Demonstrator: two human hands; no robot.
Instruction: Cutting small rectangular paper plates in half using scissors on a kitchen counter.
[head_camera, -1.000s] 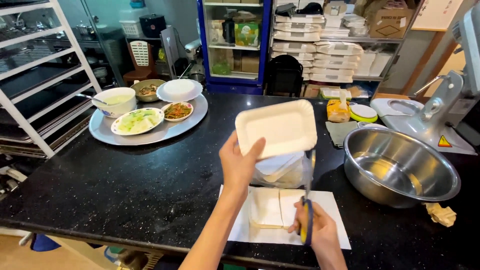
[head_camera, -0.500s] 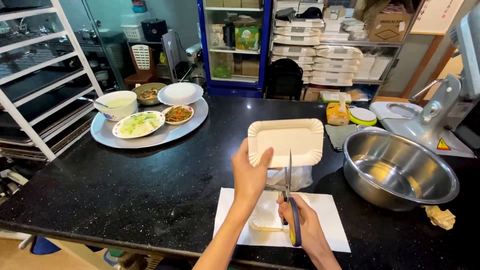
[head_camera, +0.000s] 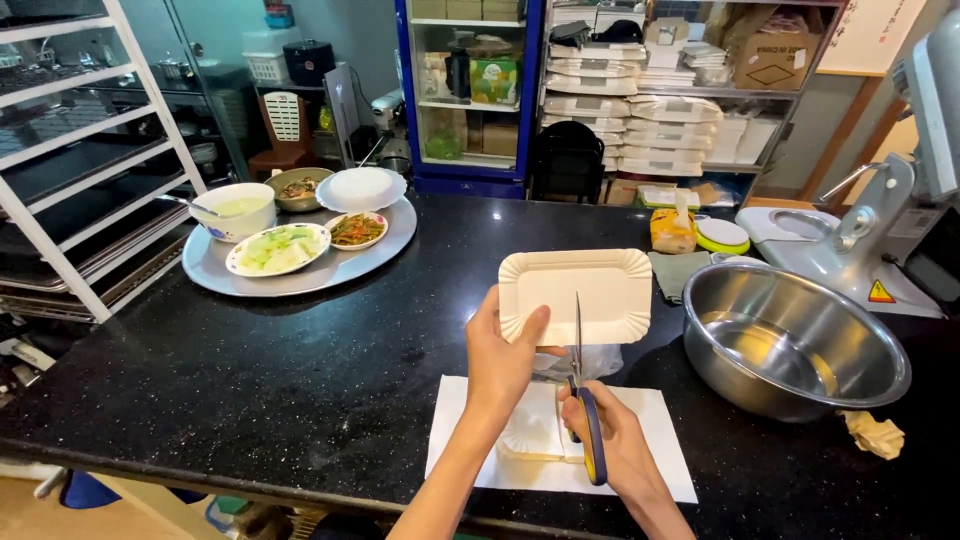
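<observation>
Head view of a black speckled stone counter. The left hand is raised above the counter, fingers closed on the near left edge of a cream rectangular paper tray with a fluted rim, thumb on its upper face; the tray is held off the counter, tilted toward the camera. The right hand is wrapped around the blue handles of a pair of scissors, whose steel blades point up and away and meet the near edge of the tray. How far the blades are parted cannot be told.

Below both hands a white paper sheet lies flat on the counter, bearing further cream tray pieces partly hidden by the hands. A crumpled clear plastic bag lies just behind the sheet, under the raised tray.

To the right stands a large stainless steel mixing bowl, with a crumpled tan paper scrap near its front right. Behind the bowl is a grey stand mixer. At far left a round metal serving tray carries dishes of food. A blue-framed glass-door cabinet stands beyond the counter
</observation>
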